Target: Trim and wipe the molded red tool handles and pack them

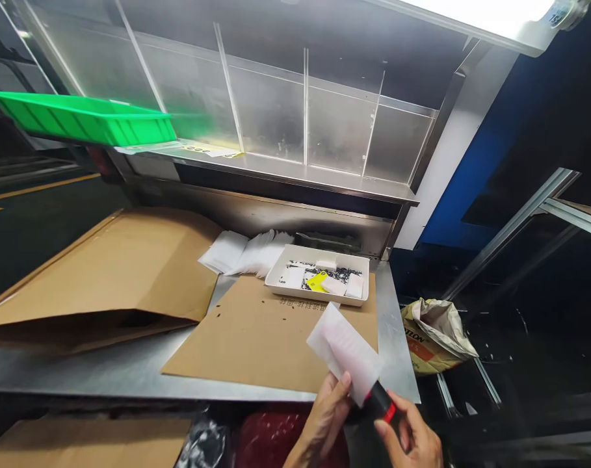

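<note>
My left hand (328, 411) pinches the lower side of a thin white pouch (346, 351), thumb on top. A pinkish tint shows through the pouch. My right hand (412, 432) grips a black cylindrical part with a red band (381, 402). Its upper end meets the pouch's lower right end; how far it reaches inside, I cannot tell. Beyond my hands, a white tray (319, 296) holds small black bits, several white pieces and a yellow card (317, 281). Stacked white pouches (261, 252) lie to the tray's left.
Flat cardboard (246, 338) covers part of the metal table (105, 374). A large cardboard box (124, 266) lies on the left. A green bin (114, 123) sits on the shelf, and an open paper sack (436, 338) stands beyond the table's right edge.
</note>
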Action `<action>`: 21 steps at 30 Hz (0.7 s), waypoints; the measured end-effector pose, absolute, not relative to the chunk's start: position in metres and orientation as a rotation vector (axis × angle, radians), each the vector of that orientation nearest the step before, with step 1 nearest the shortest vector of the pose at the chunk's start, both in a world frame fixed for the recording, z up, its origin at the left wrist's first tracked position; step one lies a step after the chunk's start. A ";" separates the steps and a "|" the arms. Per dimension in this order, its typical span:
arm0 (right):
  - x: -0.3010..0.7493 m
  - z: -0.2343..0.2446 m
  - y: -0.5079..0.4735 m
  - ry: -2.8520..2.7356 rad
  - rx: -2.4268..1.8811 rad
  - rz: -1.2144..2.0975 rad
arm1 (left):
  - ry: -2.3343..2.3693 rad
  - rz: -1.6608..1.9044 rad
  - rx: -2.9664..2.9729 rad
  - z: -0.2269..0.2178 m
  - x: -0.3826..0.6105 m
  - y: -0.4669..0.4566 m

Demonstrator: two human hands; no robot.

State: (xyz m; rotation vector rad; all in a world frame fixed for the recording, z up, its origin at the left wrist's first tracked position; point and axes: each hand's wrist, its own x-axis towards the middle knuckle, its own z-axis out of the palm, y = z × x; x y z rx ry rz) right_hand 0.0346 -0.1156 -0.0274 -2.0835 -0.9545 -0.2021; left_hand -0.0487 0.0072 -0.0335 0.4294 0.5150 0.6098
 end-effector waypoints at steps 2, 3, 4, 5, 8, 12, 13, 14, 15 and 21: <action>0.035 -0.027 -0.117 -0.954 -2.057 -0.174 | 0.505 0.569 0.436 -0.035 -0.054 0.002; 0.035 -0.026 -0.118 -0.962 -2.050 -0.170 | 0.503 0.554 0.430 -0.035 -0.057 0.001; 0.035 -0.025 -0.118 -0.978 -2.047 -0.169 | 0.504 0.541 0.414 -0.036 -0.059 0.002; 0.034 -0.023 -0.119 -1.001 -2.044 -0.175 | 0.508 0.531 0.386 -0.035 -0.061 0.003; 0.031 -0.017 -0.118 -1.121 -2.042 -0.242 | 0.525 0.518 0.244 -0.032 -0.062 0.010; 0.033 -0.007 -0.115 -1.294 -2.014 -0.279 | 0.552 0.449 0.031 -0.030 -0.056 0.012; 0.036 -0.004 -0.114 -1.290 -2.023 -0.261 | 0.565 0.421 -0.018 -0.031 -0.055 0.011; 0.039 -0.002 -0.114 -1.278 -2.041 -0.238 | 0.577 0.396 -0.065 -0.032 -0.055 0.009; 0.043 0.000 -0.112 -1.276 -2.063 -0.212 | 0.586 0.377 -0.108 -0.035 -0.055 0.007; 0.048 0.009 -0.098 -1.412 -2.113 -0.091 | 0.516 0.319 -0.252 -0.040 -0.063 -0.007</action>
